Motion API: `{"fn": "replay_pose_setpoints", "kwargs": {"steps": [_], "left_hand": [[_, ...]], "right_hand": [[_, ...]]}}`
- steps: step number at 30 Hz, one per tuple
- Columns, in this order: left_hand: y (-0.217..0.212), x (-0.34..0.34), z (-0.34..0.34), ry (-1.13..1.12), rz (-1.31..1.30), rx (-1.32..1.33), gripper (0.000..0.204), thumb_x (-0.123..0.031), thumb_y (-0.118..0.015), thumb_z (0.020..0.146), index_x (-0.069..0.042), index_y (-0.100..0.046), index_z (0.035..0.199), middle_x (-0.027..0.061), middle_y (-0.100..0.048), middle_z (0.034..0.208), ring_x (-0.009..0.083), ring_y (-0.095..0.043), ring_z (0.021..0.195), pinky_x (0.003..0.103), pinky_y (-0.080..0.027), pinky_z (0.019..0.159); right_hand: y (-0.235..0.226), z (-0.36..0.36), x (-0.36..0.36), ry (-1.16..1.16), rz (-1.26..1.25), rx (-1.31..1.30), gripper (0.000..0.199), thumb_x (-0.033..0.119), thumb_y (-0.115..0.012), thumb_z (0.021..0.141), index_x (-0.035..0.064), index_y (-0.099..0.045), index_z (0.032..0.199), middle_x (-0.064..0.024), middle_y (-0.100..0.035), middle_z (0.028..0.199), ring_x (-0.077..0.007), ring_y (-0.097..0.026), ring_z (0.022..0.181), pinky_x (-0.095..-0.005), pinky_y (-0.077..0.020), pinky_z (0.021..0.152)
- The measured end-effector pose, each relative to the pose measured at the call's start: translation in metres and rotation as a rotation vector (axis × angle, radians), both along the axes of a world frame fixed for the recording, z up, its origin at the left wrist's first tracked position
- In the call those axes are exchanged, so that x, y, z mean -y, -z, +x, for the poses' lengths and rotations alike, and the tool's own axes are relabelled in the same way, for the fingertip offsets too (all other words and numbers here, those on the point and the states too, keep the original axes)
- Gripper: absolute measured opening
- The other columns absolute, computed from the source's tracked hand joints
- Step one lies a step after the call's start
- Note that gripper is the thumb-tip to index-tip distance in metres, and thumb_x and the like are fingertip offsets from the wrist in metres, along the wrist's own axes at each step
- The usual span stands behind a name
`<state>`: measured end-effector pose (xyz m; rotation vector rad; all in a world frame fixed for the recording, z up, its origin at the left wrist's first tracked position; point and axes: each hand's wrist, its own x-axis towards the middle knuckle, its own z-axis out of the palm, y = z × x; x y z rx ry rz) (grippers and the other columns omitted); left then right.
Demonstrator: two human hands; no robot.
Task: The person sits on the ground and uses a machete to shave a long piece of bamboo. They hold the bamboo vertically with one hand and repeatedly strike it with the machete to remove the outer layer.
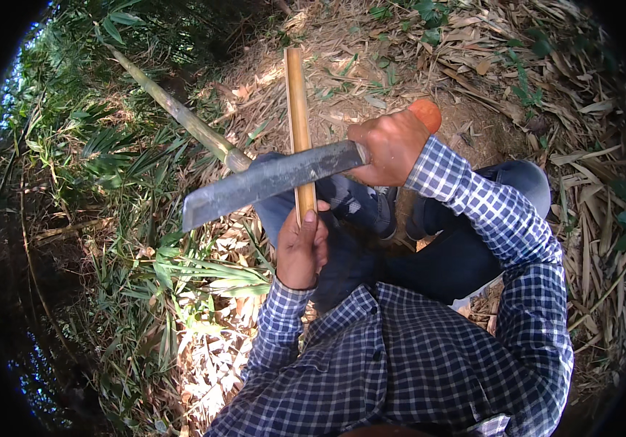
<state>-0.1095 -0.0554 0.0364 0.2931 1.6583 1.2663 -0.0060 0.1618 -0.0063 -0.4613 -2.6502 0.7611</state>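
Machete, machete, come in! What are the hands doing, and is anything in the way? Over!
Right hand gripping machete by orange handle. Left hand holding split bamboo strip by near end. Machete crossing above, hiding part of strip.

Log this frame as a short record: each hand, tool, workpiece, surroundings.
left hand: grips the near end of a split bamboo strip, thumb on top
right hand: closed around the handle of a machete, orange handle end showing
machete: broad dark blade pointing left, crossing over the strip in view; contact cannot be told
split bamboo strip: narrow, its far end pointing away from the person
surroundings: bamboo pole slanting at left; green leaves; dry leaves on the ground at right
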Motion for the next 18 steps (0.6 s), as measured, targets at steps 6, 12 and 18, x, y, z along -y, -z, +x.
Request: {"fn": "replay_pose_setpoints", "kwargs": {"steps": [6, 12, 18], "left_hand": [[-0.010, -0.006, 0.009, 0.041, 0.013, -0.030, 0.029, -0.026, -0.040, 0.106, -0.003, -0.053, 0.118, -0.0031, -0.040, 0.064, 0.0037, -0.032, 0.041, 0.020, -0.028, 0.037], [-0.011, -0.003, 0.016, 0.035, 0.000, -0.030, 0.029, -0.027, -0.041, 0.106, -0.002, -0.052, 0.117, -0.0033, -0.038, 0.063, 0.0044, -0.032, 0.042, 0.021, -0.028, 0.037], [-0.011, 0.012, 0.028, 0.076, -0.001, -0.030, 0.029, -0.027, -0.042, 0.106, -0.001, -0.052, 0.116, -0.0032, -0.037, 0.062, 0.0047, -0.032, 0.043, 0.021, -0.029, 0.037]], "right_hand": [[0.009, -0.005, -0.018, 0.120, -0.026, 0.000, 0.029, 0.033, -0.072, 0.072, 0.0062, -0.063, 0.076, -0.0137, -0.066, 0.067, -0.0332, -0.066, 0.061, -0.0460, -0.0528, 0.056], [0.015, 0.001, 0.002, -0.071, 0.039, -0.144, 0.027, 0.032, -0.070, 0.075, 0.0057, -0.064, 0.071, -0.0108, -0.062, 0.055, -0.0307, -0.064, 0.052, -0.0458, -0.0518, 0.054], [0.010, 0.001, -0.031, 0.081, -0.002, -0.065, 0.025, 0.029, -0.070, 0.075, 0.0061, -0.061, 0.070, -0.0105, -0.062, 0.058, -0.0302, -0.063, 0.052, -0.0437, -0.0508, 0.051]]}}
